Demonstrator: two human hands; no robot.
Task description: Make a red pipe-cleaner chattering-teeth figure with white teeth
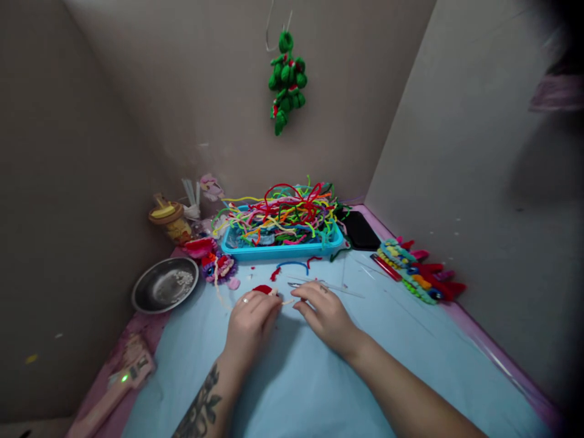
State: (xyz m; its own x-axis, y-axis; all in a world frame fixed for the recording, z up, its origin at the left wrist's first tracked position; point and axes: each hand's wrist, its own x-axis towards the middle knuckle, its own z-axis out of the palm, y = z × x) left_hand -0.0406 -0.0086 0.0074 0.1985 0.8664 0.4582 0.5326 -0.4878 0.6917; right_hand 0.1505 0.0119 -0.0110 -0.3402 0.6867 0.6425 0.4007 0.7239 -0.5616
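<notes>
Near the middle of the table my left hand (250,319) is closed on a small red and cream yarn piece (263,289), much of it hidden by the fingers. A short cream strand (287,302) sticks out from it to the right. My right hand (322,313) is at the strand's tip, thumb and forefinger apart with a small gap; whether they touch the strand is hard to tell. Just beyond the right fingers lies a thin metal tool (296,285), partly covered. A longer cream strand (219,292) lies left of my left hand.
A blue tray (274,251) heaped with colourful yarn stands at the back, beside a black phone (360,230). Left are a metal bowl (157,292) with white bits and a pink glue gun (132,374) with a green light. Colourful yarn figures (413,267) and a red cutter (385,266) lie right.
</notes>
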